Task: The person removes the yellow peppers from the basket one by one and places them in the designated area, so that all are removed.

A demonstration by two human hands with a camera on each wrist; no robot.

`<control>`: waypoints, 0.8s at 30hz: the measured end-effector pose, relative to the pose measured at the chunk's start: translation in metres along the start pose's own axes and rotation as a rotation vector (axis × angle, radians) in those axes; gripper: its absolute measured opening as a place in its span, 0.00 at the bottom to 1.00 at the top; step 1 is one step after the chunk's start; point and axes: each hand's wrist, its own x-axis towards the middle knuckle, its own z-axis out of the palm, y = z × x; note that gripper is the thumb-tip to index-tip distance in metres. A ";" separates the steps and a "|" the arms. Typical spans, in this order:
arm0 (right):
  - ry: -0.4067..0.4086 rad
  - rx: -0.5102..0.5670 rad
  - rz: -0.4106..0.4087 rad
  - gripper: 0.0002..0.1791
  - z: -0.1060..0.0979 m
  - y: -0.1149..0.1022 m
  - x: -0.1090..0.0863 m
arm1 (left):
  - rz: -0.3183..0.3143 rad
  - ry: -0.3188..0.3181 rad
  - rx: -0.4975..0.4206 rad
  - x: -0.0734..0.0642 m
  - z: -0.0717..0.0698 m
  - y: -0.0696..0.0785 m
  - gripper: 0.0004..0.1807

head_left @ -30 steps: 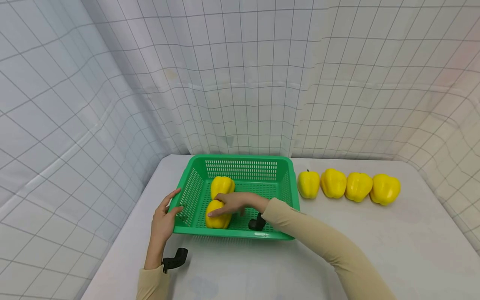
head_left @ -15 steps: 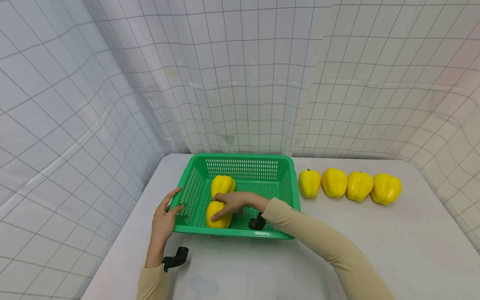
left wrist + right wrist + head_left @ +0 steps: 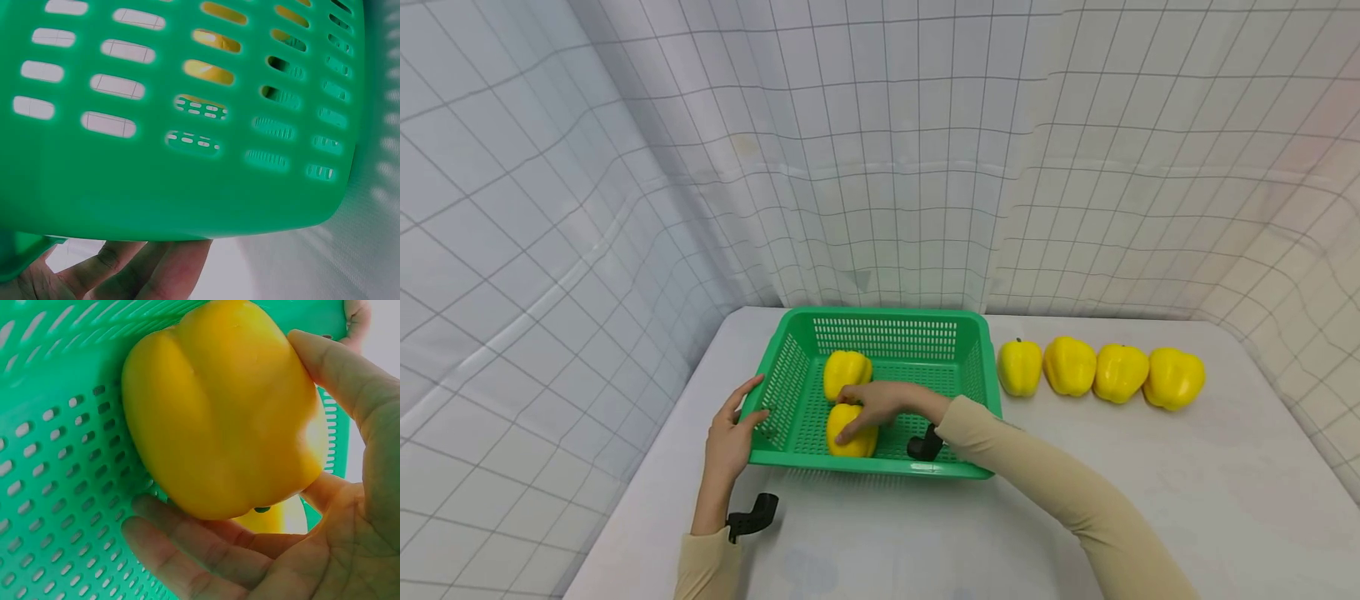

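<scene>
A green plastic basket [image 3: 880, 468] with slotted walls stands on the table. My left hand [image 3: 728, 437] grips its left rim, the thumb over the inner side and the fingers outside; in the left wrist view the fingers [image 3: 178, 265] show at the basket's edge. Inside, my right hand [image 3: 883, 402] holds a yellow bell pepper [image 3: 855, 440] near the front wall. The right wrist view shows the thumb on one side of this pepper [image 3: 219, 412] and the fingers curved along the other. Just behind it a second yellow bell pepper [image 3: 846, 371] lies in the basket.
To the right of the basket, several more yellow bell peppers [image 3: 1070, 367] lie in a row on the white table [image 3: 1112, 467]. A white cloth [image 3: 887, 167] with dark grid lines hangs behind and at both sides. Each wrist wears a black camera mount [image 3: 754, 515].
The right hand and the bell pepper it holds have shifted slightly right within the basket. The left hand, the basket and the row of peppers look much the same.
</scene>
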 end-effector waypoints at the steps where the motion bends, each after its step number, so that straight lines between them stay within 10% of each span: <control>1: 0.001 -0.008 0.001 0.36 -0.001 0.000 -0.001 | -0.002 -0.002 0.000 0.000 0.000 0.000 0.27; 24: 0.053 -0.036 -0.023 0.33 -0.008 0.008 -0.016 | -0.007 0.005 -0.001 0.000 0.000 -0.001 0.27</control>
